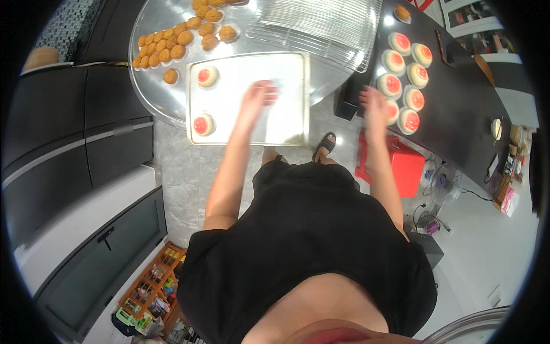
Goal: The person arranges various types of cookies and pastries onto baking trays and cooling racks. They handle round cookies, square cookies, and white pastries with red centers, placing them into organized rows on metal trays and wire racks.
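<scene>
My left hand (260, 93), blurred, is over the pale metal baking tray (283, 124), its fingers slightly apart and nothing visible in them. Two round cream-coloured pastries with red stamped tops are on the tray's left side, an upper pastry (208, 76) and a lower pastry (203, 124). Near the edge of the dark table (455, 112) is my right hand (374, 101), also blurred, with no held thing visible. It is close beside a red-stamped pastry (392, 112), which it partly hides. Several similar pastries (390, 85) stand there in two rows on clear liners.
Golden-brown pastries (165, 45) and wire cooling racks (318, 26) share the round metal table (159, 96) under the tray. A red plastic stool (406, 167) is below the dark table's edge. Farther right stands a fan (445, 185) with cables around it.
</scene>
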`<move>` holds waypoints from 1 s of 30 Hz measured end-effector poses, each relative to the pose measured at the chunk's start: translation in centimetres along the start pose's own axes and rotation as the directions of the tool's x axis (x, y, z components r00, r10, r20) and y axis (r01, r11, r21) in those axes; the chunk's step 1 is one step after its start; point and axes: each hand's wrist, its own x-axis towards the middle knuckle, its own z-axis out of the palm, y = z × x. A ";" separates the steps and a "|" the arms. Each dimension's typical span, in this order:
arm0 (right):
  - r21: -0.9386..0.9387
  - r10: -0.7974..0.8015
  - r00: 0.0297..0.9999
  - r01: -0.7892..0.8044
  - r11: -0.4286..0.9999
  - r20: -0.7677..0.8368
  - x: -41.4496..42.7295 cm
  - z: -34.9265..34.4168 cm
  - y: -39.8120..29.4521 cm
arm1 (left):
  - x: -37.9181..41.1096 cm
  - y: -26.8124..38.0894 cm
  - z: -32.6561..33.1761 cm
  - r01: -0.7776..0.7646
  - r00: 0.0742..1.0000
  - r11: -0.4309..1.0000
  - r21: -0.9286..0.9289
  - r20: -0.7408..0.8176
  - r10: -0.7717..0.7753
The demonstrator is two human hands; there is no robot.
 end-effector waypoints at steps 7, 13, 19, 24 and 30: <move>-0.120 0.347 0.730 -0.345 0.931 0.589 -2.7 29.5 -0.8 | 7.3 -8.2 -24.3 0.137 0.855 0.953 0.270 -0.518 0.024; -0.320 0.383 0.822 -0.260 0.911 0.422 -0.4 41.7 1.5 | 10.5 -4.6 -23.9 0.163 0.908 0.878 0.449 -0.416 0.044; -0.569 0.449 0.836 -0.212 0.795 0.315 -0.8 45.1 0.2 | 12.1 -3.8 -24.5 0.301 0.919 0.822 0.484 -0.377 -0.115; -0.677 0.344 0.909 -0.102 0.729 0.233 -2.2 45.7 -1.3 | 11.7 -3.1 -24.3 0.282 0.936 0.828 0.485 -0.327 -0.128; -0.531 0.328 0.925 -0.185 0.827 0.190 -2.4 45.1 -1.2 | 10.3 -2.4 -24.0 0.189 0.946 0.865 0.464 -0.321 -0.034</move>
